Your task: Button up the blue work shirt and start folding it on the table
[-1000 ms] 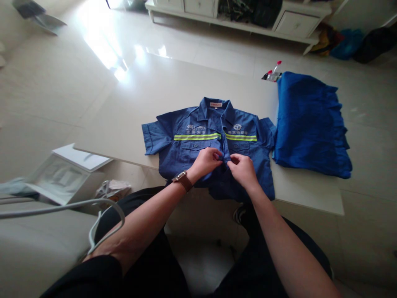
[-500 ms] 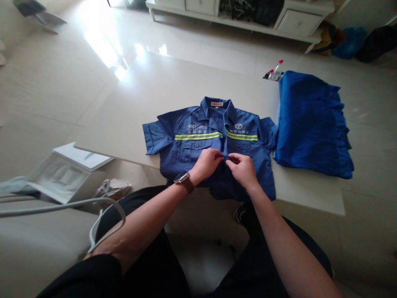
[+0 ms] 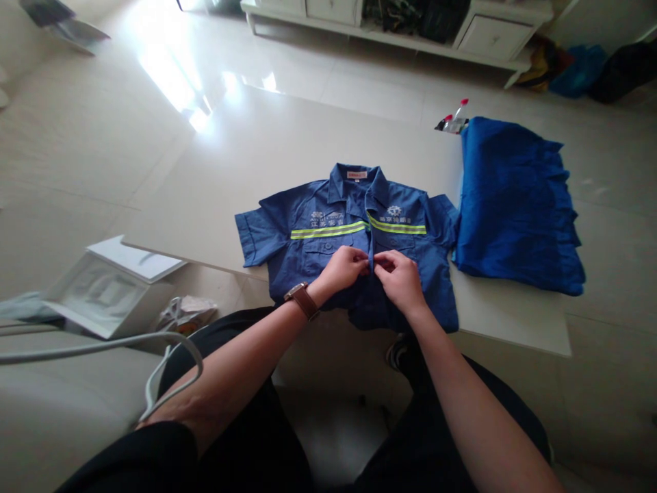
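A blue short-sleeved work shirt [image 3: 318, 198] lies face up, its collar pointing away from me and its lower part hanging past the table's near edge. A yellow-green reflective stripe crosses the chest below white printing. My left hand [image 3: 348, 268] pinches one front edge of the shirt at mid-chest, below the stripe. Close beside it, my right hand [image 3: 397, 274] pinches the facing front edge. The fingertips of both hands nearly meet at the placket; any button between them is hidden.
Folded brighter blue cloth [image 3: 516, 205] lies on the pale table [image 3: 215, 198] at the right. Bottles with red caps [image 3: 459, 116] stand behind it. A white box [image 3: 107, 287] sits low at the left, near a grey cable [image 3: 174, 337]. A white cabinet [image 3: 400, 38] stands across the floor.
The shirt's upper part has shifted slightly, and the front edges at the stripe have drawn closer together. Both hands stay at the placket, still pinching.
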Demonstrator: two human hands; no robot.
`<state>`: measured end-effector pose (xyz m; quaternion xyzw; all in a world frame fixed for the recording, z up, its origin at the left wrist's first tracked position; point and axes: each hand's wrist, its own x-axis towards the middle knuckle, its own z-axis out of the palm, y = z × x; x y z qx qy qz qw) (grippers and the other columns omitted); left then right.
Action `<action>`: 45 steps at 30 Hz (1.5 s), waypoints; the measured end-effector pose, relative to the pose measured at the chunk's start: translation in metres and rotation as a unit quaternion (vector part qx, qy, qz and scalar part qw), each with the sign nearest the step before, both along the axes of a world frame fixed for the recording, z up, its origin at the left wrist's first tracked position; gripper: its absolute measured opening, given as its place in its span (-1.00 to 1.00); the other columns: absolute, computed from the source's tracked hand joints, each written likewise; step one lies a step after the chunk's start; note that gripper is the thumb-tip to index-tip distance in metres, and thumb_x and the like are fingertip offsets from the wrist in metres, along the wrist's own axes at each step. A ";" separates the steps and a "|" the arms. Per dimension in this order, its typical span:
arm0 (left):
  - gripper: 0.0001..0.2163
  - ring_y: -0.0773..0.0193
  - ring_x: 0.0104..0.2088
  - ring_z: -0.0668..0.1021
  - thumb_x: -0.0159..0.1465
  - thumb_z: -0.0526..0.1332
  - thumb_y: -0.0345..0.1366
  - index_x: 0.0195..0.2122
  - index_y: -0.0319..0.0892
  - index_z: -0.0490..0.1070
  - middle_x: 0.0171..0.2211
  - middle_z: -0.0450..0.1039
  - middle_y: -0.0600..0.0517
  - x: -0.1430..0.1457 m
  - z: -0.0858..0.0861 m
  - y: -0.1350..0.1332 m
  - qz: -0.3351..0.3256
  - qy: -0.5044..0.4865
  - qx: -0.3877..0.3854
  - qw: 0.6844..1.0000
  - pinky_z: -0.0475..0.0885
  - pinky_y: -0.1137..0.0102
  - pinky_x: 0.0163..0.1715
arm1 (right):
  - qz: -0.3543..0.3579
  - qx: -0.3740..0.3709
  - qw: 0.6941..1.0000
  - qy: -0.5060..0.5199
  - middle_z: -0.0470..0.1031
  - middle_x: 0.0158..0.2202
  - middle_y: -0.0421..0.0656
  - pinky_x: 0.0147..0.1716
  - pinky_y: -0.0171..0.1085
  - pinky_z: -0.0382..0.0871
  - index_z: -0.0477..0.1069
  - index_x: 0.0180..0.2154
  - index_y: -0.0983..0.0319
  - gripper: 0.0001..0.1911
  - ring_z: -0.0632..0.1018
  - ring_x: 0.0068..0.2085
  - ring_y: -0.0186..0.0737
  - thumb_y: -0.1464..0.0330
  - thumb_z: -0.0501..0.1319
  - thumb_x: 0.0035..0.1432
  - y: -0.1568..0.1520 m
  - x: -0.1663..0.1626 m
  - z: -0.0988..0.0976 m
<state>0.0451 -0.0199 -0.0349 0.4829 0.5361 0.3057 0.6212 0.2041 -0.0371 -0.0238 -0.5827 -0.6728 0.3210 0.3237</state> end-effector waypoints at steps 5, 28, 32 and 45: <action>-0.80 0.40 -0.54 0.41 0.20 0.24 -0.34 -0.55 -0.27 0.43 -0.60 0.40 0.08 -0.002 0.004 -0.001 -0.008 -0.027 -0.020 0.999 0.26 0.49 -0.48 | 0.012 0.022 0.999 -0.022 0.58 -0.36 -0.13 -0.30 -0.21 0.42 0.56 -0.34 0.20 -0.88 0.57 -0.36 -0.16 0.43 0.23 0.12 -0.001 -0.001 0.004; -0.72 0.45 -0.57 0.18 0.13 0.22 -0.41 -0.66 -0.17 0.17 -0.66 0.11 0.19 -0.002 -0.002 -0.003 0.035 -0.038 -0.011 0.999 0.05 0.45 -0.52 | 0.048 0.066 0.993 -0.079 0.48 -0.35 -0.16 -0.26 -0.23 0.34 0.45 -0.36 0.16 -0.88 0.51 -0.31 -0.17 0.45 0.20 0.24 -0.004 -0.001 0.004; -0.70 0.46 -0.58 0.17 0.15 0.25 -0.34 -0.66 -0.18 0.19 -0.66 0.11 0.19 -0.002 0.001 -0.003 0.038 -0.039 -0.018 0.998 0.03 0.44 -0.52 | 0.053 0.068 0.991 -0.104 0.47 -0.31 -0.15 -0.23 -0.22 0.33 0.43 -0.33 0.16 -0.88 0.51 -0.28 -0.15 0.44 0.18 0.27 -0.006 -0.002 0.007; -0.77 0.44 -0.59 0.33 0.20 0.26 -0.43 -0.59 -0.23 0.33 -0.63 0.28 0.13 -0.001 0.005 -0.001 0.074 -0.052 -0.109 0.990 0.20 0.47 -0.51 | 0.080 0.100 0.981 -0.148 0.46 -0.28 -0.11 -0.20 -0.19 0.29 0.39 -0.30 0.14 -0.82 0.50 -0.19 -0.08 0.45 0.09 0.35 -0.009 -0.005 0.007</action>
